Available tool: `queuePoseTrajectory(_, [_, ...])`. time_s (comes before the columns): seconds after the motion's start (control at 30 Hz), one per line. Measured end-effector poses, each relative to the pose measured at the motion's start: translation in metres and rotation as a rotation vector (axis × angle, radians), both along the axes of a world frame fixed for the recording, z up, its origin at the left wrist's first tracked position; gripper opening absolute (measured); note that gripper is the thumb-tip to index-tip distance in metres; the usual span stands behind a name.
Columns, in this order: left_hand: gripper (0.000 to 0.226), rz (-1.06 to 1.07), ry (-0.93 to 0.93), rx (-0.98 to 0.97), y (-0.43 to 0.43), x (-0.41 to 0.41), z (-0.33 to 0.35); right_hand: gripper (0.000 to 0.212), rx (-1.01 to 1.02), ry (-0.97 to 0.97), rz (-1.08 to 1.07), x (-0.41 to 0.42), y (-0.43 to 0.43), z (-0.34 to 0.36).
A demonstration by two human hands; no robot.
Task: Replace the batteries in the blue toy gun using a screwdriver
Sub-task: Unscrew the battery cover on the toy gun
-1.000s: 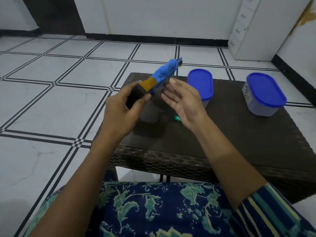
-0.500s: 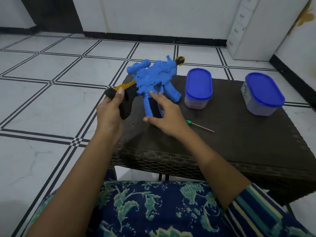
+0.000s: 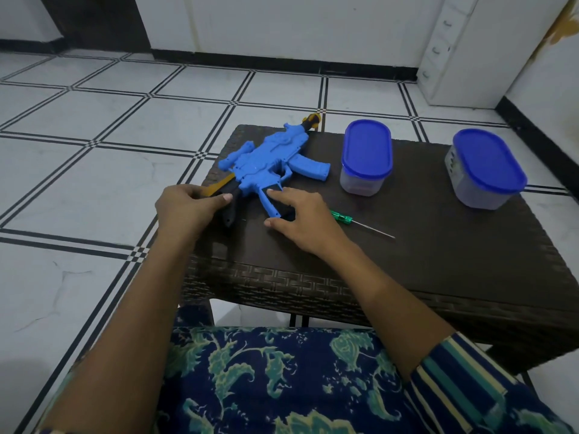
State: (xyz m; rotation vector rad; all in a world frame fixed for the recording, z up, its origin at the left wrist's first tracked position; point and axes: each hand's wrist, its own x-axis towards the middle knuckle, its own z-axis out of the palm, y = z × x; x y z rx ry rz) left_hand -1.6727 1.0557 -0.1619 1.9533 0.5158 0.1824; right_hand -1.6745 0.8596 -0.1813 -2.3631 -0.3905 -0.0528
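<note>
Left hand (image 3: pixel 188 206) grips the black stock of the blue toy gun (image 3: pixel 266 161), lying flat at the table's (image 3: pixel 438 261) far-left corner. Right hand (image 3: pixel 300 219) rests open-fingered on its grip. Screwdriver (image 3: pixel 354 221) lies just beside, mid-table.

Dim, cool, even indoor light | soft faint shadows under hands on dark woven wicker bench (image 3: pixel 438 261) | sharp focus | wide-angle bowing of white black-lined floor tiles (image 3: pixel 94 183) at edges

Bright blue toy gun (image 3: pixel 266 158) with black-and-orange stock, green-handled screwdriver (image 3: pixel 343 217), dark brown woven table (image 3: pixel 438 261), two clear tubs with blue lids (image 3: pixel 368 148), white floor tiles (image 3: pixel 94 183) lined black.
</note>
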Motion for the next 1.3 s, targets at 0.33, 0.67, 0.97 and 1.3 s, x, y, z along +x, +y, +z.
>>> queuePoseTrajectory(0.33, [0.034,-0.1,-0.003,0.522,-0.007,-0.003,-0.005,0.061,-0.121,0.011,0.009,0.002,0.004,-0.001])
queuePoseTrajectory(0.67, [0.048,-0.289,-0.025,0.665,-0.005,-0.002,-0.016,0.061,-0.142,0.035,0.007,0.0,0.004,0.004])
queuePoseTrajectory(0.97, [0.038,-0.562,0.073,0.876,-0.006,-0.013,0.0,0.058,-0.038,0.036,0.01,-0.003,0.0,0.009])
queuePoseTrajectory(1.3, [0.014,-0.378,-0.011,0.86,-0.037,-0.013,-0.012,0.059,-0.03,0.03,0.047,-0.002,-0.003,0.009])
